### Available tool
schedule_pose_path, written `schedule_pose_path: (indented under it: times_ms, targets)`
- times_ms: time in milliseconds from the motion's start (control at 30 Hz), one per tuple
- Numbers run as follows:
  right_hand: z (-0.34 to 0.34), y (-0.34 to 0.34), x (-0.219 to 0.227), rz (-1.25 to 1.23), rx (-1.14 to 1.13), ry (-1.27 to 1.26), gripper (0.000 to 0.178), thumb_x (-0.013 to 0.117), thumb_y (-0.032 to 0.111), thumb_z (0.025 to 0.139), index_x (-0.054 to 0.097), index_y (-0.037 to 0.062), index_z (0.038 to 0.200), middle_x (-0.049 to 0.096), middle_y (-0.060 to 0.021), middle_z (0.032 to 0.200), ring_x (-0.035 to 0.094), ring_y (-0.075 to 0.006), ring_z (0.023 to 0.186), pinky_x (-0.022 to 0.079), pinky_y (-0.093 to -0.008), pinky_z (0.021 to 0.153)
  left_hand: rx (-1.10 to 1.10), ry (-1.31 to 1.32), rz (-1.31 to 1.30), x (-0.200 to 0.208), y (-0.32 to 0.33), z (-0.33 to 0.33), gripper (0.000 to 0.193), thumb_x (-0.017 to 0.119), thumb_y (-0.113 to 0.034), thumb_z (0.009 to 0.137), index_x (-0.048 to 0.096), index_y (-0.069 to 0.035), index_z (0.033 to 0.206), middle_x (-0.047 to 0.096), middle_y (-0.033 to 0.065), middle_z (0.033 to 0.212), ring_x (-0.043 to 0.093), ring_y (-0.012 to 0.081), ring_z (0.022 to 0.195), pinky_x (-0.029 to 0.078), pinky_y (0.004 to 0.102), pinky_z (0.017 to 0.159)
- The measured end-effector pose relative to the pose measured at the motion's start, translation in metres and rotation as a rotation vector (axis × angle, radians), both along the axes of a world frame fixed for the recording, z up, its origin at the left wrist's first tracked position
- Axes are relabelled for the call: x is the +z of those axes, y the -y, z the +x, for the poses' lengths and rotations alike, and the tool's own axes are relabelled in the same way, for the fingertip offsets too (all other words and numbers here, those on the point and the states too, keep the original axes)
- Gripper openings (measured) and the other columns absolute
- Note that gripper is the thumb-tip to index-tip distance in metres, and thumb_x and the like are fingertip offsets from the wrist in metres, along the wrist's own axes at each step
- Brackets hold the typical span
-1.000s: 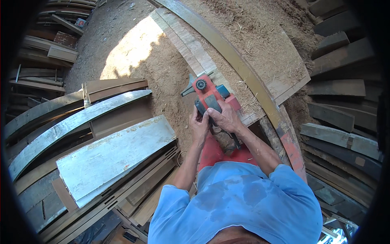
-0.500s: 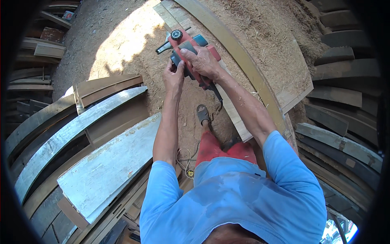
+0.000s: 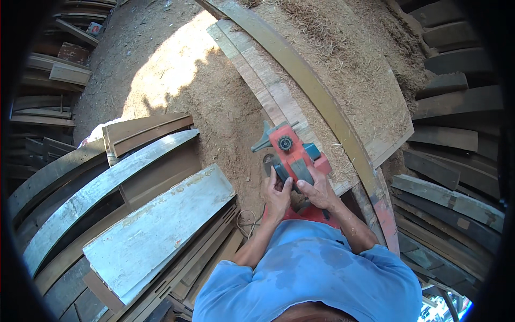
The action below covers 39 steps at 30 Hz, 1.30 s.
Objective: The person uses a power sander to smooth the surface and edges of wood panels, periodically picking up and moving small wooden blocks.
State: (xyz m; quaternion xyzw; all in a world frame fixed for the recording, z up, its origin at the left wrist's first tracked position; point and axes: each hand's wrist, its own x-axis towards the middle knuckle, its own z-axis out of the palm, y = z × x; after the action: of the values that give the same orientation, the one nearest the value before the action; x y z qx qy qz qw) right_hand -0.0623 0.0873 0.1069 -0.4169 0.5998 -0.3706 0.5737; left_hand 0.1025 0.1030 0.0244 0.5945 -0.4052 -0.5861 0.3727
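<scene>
A red electric planer [image 3: 295,155] with a round black knob and a grey side fence sits over the near end of a narrow pale board [image 3: 271,94], close to my body. My right hand [image 3: 320,190] is wrapped round its rear handle, the thumb on top. With fingers closed on the dark side housing, my left hand [image 3: 278,199] steadies the planer. The underside of the tool is hidden, so I cannot tell whether it touches the wood. Just right of the board runs a long curved brownish beam [image 3: 303,70].
Wood shavings [image 3: 348,59] cover the wide panel at the right. To my left lie a whitish plank [image 3: 161,231] and a pale curved piece [image 3: 107,182] on stacked timber. More curved boards [image 3: 453,134] are piled along the right. A cord [image 3: 247,222] trails near my legs.
Both hands have drawn the planer back along the board, toward my body and slightly right. My arms were stretched out and are now bent. More of the board shows ahead.
</scene>
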Motion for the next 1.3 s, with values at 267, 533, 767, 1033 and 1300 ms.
schedule_pose_path:
  times_ms: [267, 533, 767, 1033, 1300]
  targets:
    - [0.008, 0.059, -0.005, -0.037, 0.035, -0.105, 0.068, 0.067, 0.062, 0.093, 0.064, -0.0025, 0.111, 0.064, -0.0087, 0.087, 0.060, -0.0173, 0.081, 0.051, -0.0351, 0.072, 0.049, -0.113, 0.055, 0.015, 0.071, 0.006, 0.065, 0.075, -0.012, 0.097, 0.045, 0.006, 0.152, 0.059, 0.0104, 0.117, 0.066, 0.0185, 0.107, 0.056, 0.0308, 0.090]
    - [0.038, 0.200, 0.006, -0.100, 0.064, -0.062, 0.063, 0.064, 0.063, 0.095, 0.063, 0.0004, 0.098, 0.062, -0.0064, 0.076, 0.059, -0.0168, 0.069, 0.049, -0.0361, 0.064, 0.001, -0.001, -0.129, 0.004, 0.214, 0.036, 0.047, 0.072, -0.019, 0.099, 0.060, -0.002, 0.141, 0.069, 0.0079, 0.100, 0.070, 0.0191, 0.096, 0.057, 0.0330, 0.085]
    - [0.028, 0.217, 0.040, -0.126, 0.021, 0.086, 0.070, 0.058, 0.070, 0.097, 0.063, 0.0012, 0.111, 0.059, 0.0003, 0.073, 0.058, -0.0069, 0.061, 0.050, -0.0249, 0.057, 0.390, -0.416, -0.083, -0.012, 0.260, 0.073, 0.054, 0.070, -0.027, 0.102, 0.051, 0.002, 0.143, 0.057, -0.0018, 0.087, 0.050, 0.0038, 0.071, 0.044, 0.0195, 0.061]
    - [-0.044, 0.088, 0.078, -0.198, -0.210, 0.314, 0.083, 0.062, 0.070, 0.094, 0.055, -0.0042, 0.130, 0.058, -0.0023, 0.084, 0.057, -0.0069, 0.065, 0.053, -0.0237, 0.059, 0.242, -0.457, 0.170, -0.077, 0.198, -0.018, 0.025, 0.075, -0.020, 0.098, 0.063, -0.004, 0.112, 0.064, 0.0005, 0.088, 0.059, 0.0063, 0.072, 0.048, 0.0208, 0.059]
    - [-0.116, -0.014, 0.078, -0.256, -0.382, 0.229, 0.074, 0.055, 0.060, 0.102, 0.052, -0.0044, 0.138, 0.057, -0.0021, 0.088, 0.056, -0.0096, 0.066, 0.052, -0.0244, 0.059, 0.129, -0.348, 0.070, -0.083, 0.115, -0.073, 0.019, 0.075, -0.016, 0.096, 0.068, 0.002, 0.100, 0.072, 0.0035, 0.085, 0.063, 0.0073, 0.072, 0.052, 0.0258, 0.064]
